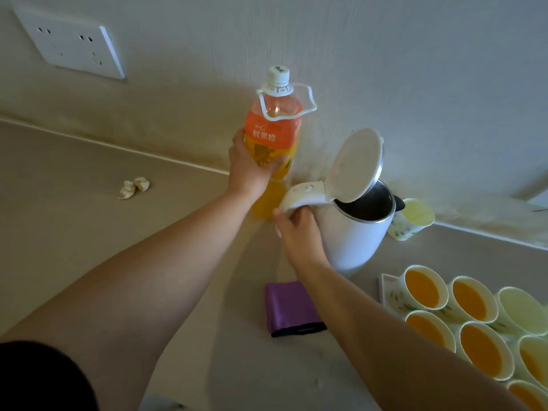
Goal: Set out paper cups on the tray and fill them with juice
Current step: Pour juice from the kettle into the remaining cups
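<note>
Juice bottle [274,134] stands upright, gripped by left hand [252,169], while right hand [299,235] clasps kettle handle [302,193] just beside it.

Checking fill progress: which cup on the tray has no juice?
The back row's rightmost cup; its inside is pale, while the other cups hold orange juice.

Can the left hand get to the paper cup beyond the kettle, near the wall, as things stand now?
Probably not directly: the left hand grips the juice bottle, and the kettle, lid open, stands between it and the paper cup.
</note>
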{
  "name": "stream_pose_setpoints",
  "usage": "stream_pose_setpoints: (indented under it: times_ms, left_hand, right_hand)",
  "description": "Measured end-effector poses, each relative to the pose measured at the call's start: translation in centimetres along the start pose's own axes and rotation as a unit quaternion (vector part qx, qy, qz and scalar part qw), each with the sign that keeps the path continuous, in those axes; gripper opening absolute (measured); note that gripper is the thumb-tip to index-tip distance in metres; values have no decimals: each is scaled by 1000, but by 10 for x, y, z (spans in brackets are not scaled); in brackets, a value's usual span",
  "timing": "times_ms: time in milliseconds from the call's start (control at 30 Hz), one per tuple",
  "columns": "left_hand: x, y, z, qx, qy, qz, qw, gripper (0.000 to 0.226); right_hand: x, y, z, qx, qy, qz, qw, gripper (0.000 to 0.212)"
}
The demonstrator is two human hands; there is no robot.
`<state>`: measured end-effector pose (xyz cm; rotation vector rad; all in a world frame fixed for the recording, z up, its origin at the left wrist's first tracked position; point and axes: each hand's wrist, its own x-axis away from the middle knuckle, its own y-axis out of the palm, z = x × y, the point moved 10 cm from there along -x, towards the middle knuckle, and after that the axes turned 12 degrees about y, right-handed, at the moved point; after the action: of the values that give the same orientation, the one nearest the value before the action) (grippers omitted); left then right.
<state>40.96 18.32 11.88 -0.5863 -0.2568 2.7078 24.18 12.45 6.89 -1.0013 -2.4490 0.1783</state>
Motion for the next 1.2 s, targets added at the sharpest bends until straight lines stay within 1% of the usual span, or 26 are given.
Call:
stream_pose_setpoints:
  times_ms: [133,267,333,467,533,567,600,633,667,700,733,800,867,933,967,1000,1033,1067,1100,1133,1167,1200]
  left_hand:
    - [-5,7,5,-9,-6,7,1000,110]
    - [-8,12,2,-27,1,8,1000,99]
    - [-6,11,4,-27,-1,7,1000,104]
    - [2,8,3,12,-32,-13,999,122]
    - [11,7,-2,-3,-64,-33,997,122]
    - [18,3,-2,-33,-75,-28,996,112]
    - [27,-3,0,-59,-82,-15,995,94]
    - [38,-7,2,-62,-89,-8,994,72]
    - [51,-4,3,-39,-95,-19,995,49]
    - [65,4,6,0,-100,-53,994,32]
    - [81,17,8,37,-109,-104,988,24]
    - [107,40,18,79,-117,-207,968,23]
    - [116,48,30,57,-87,-271,957,28]
    - [114,50,36,34,-73,-288,954,41]
    - [114,51,36,37,-75,-292,953,47]
    - [115,54,38,43,-78,-291,953,49]
    - [116,54,37,38,-79,-284,955,43]
    - [116,53,37,21,-74,-274,959,35]
    - [116,52,37,-1,-63,-267,962,29]
    - [117,51,39,-15,-54,-262,963,27]
    - [118,50,39,-17,-51,-260,964,28]
    - [121,50,41,-14,-48,-260,964,30]
  right_hand:
    - [-8,-9,-6,20,-12,20,1000,31]
    - [-8,-9,-3,45,-18,6,999,34]
    - [-6,-11,-1,45,-19,-1,999,31]
    - [0,-12,9,28,-17,-36,999,17]
    - [2,-15,11,9,-13,-51,999,17]
    - [3,-17,13,1,-8,-61,998,18]
    - [5,-18,12,-5,-6,-72,997,20]
    - [7,-19,12,0,-6,-79,997,22]
    - [8,-20,10,15,-9,-84,996,23]
    - [9,-21,9,44,-14,-87,995,22]
    - [11,-22,9,80,-19,-93,992,21]
    - [19,-26,7,152,-34,-106,982,28]
    - [31,-37,2,243,-62,-93,964,31]
    - [49,-46,-13,335,-130,-60,931,24]
    - [63,-51,-26,358,-178,-41,916,21]
    - [82,-56,-44,358,-246,-12,900,21]
    - [104,-63,-67,339,-331,28,880,22]
    - [122,-71,-86,320,-418,76,847,23]
    - [138,-77,-99,314,-492,130,802,23]
    - [143,-85,-105,326,-526,178,765,25]
    - [138,-89,-107,359,-521,213,745,31]
    - [126,-92,-106,410,-487,226,737,39]
